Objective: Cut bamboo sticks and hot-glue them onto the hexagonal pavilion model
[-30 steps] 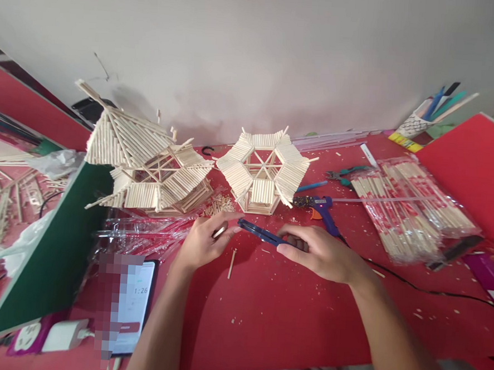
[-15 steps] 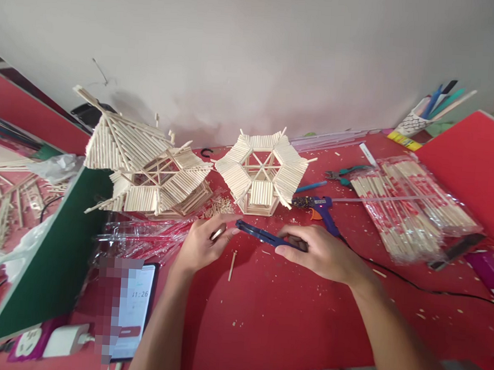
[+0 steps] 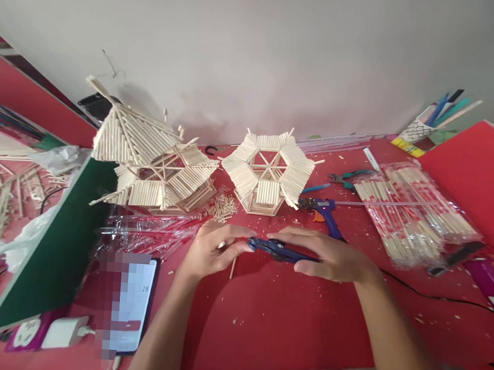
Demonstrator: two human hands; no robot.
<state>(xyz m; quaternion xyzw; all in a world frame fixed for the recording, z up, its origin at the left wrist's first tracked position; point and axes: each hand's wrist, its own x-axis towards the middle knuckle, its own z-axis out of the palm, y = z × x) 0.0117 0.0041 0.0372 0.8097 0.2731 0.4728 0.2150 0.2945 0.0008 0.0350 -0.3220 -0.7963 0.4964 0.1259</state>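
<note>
My left hand (image 3: 213, 250) is closed on a thin wooden stick (image 3: 221, 245), whose pale end shows between the curled fingers. Its thumb and forefinger tips meet the near end of a dark blue plier-like cutter (image 3: 274, 249). Fingers wrapped along the handles, my right hand (image 3: 330, 257) grips that cutter over the desk. Just behind the hands stands a six-sided stick model (image 3: 267, 192) with a ribbed roof and open centre. A larger stick model (image 3: 159, 185) with a peaked roof piece is to its left. One loose stick (image 3: 232, 269) lies beneath my left hand.
A blue glue gun (image 3: 327, 212) with its cord lies right of the models, near green-handled pliers (image 3: 350, 177) and bagged sticks (image 3: 413, 212). Short cut pieces (image 3: 222, 208) form a pile. A phone (image 3: 134, 306) and green board (image 3: 54, 251) are at left.
Both hands have shifted slightly right and lower in view. The cutter's handles look spread wider, and its end now touches my left fingertips. The phone's displayed digits have changed.
</note>
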